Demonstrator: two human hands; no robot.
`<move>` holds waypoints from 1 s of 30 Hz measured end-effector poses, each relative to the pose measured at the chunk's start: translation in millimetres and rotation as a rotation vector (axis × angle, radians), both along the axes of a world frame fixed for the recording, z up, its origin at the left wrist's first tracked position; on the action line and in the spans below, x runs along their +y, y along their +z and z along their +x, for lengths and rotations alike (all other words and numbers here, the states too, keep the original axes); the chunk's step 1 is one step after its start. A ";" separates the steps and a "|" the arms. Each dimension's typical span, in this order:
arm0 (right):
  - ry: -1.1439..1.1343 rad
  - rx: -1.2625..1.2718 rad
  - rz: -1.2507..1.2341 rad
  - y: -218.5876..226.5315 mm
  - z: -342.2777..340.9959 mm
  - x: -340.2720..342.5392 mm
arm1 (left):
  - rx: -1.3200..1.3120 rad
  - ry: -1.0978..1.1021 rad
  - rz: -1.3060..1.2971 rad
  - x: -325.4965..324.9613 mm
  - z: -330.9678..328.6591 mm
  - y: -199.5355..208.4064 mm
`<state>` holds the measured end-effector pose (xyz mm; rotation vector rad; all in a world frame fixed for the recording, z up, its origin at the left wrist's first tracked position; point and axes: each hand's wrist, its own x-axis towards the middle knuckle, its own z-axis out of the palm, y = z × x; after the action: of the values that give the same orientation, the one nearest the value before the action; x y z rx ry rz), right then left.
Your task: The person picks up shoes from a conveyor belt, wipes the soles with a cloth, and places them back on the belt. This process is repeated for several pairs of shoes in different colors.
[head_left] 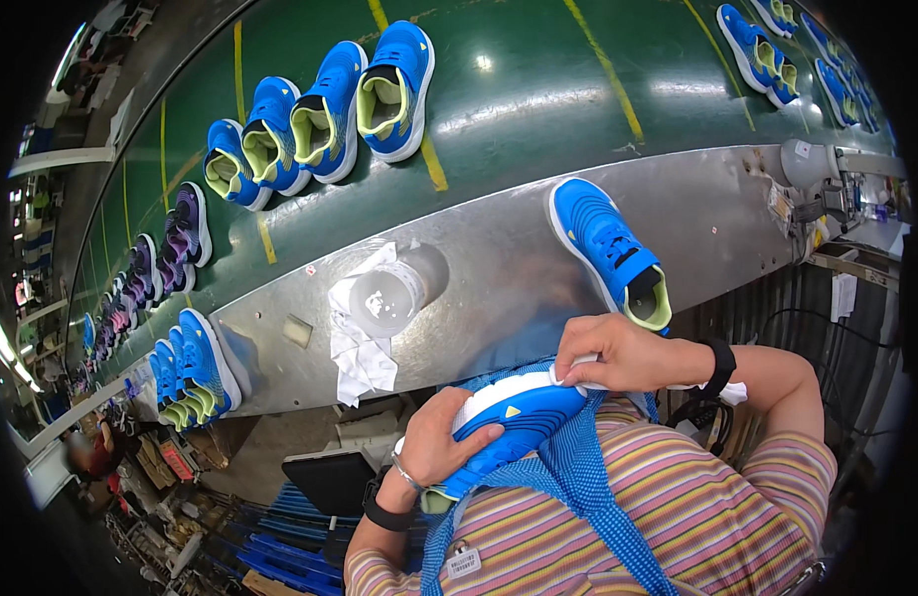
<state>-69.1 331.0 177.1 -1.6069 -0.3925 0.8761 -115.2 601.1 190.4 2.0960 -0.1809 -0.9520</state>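
My left hand (434, 442) grips a blue shoe (516, 425) by the table's (697, 223) near edge; my right hand (623, 353) pinches white material (555, 373) at its toe.
Likely wiping; next calls for steadiness.

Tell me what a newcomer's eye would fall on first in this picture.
Probably the bright blue shoe at lower centre, held in the left hand while the right hand pinches something white at one end. Next, perhaps, the row of four blue shoes on the green surface at upper left, and the single shoe on the metal ledge, just beyond the right hand.
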 end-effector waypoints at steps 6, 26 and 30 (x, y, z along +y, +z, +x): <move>0.001 -0.099 0.038 0.3 2.5 27.8 | -0.003 -0.009 -0.027 -0.4 -0.9 -1.1; -0.364 0.163 -0.008 3.9 -26.7 23.8 | -0.010 0.062 -0.022 15.1 -14.2 1.9; -0.247 0.192 0.009 1.9 -30.2 32.2 | -0.013 0.033 -0.007 14.6 -13.6 1.5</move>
<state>-99.3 363.3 179.0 -1.5095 -0.0610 0.8279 -128.8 615.7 191.9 2.0926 -0.1560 -0.9174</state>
